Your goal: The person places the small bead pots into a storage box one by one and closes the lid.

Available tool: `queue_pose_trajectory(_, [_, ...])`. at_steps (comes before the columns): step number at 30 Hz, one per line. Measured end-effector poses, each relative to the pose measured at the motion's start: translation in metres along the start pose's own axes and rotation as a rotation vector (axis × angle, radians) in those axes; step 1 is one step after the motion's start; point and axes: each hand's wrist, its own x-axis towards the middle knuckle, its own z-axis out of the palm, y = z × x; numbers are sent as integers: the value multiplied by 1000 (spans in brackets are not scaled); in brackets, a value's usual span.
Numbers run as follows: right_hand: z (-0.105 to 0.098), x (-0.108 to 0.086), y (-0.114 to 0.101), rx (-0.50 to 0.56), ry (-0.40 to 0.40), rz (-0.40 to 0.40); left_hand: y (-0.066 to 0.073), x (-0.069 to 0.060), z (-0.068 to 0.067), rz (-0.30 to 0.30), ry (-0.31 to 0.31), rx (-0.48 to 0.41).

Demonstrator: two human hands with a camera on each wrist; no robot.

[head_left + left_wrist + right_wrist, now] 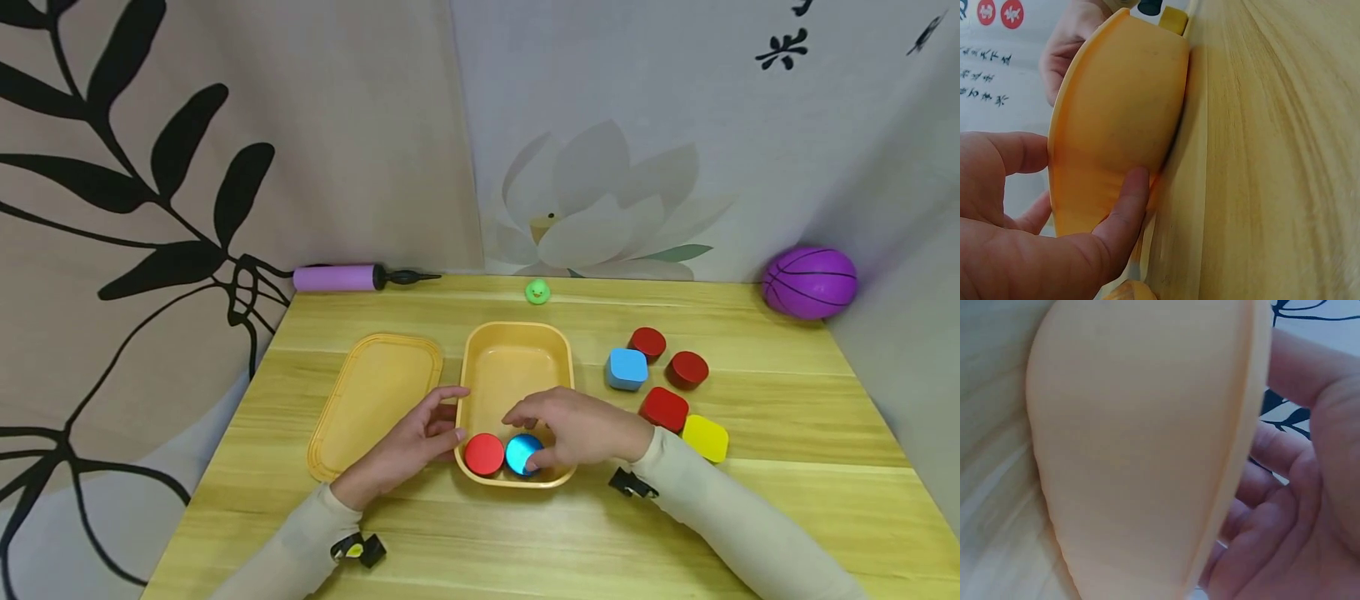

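Box (517, 367) and lid (378, 400) are set side by side on the worktop (450, 542), the lid to the left. The box's left wall is touched from outside by the person's left grip (420, 433): one finger is laid at the rim and the thumb is pressed lower down, with nothing clasped, probably so that the box is steadied. Inside, against the near end, a red disc (483, 454) and a blue disc (519, 452) are placed flat in a row. The blue disc is partly covered by the right grip (573, 425), whose bent fingers and thumb are spread partway over it; whether it is pinched cannot be told, since the contact is hidden. To the right, a blue block (627, 369), two dark red discs (647, 343) (686, 370), a red block (664, 409) and a yellow block (705, 438) are grouped, presumably so that they can be easily reached. A pump (335, 278), a duck (537, 292) and a ball (810, 283) are set along the far edge, seemingly out of the way.
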Motion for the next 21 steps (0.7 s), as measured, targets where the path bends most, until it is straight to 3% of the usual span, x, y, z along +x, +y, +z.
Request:
queue_pose_trajectory(12, [-27, -20, 15, 25, 251, -8, 0, 1, 0, 7, -8, -8])
queue_pose_trajectory(21, [-53, -51, 33, 55, 440, 77, -1, 2, 0, 11, -3, 4])
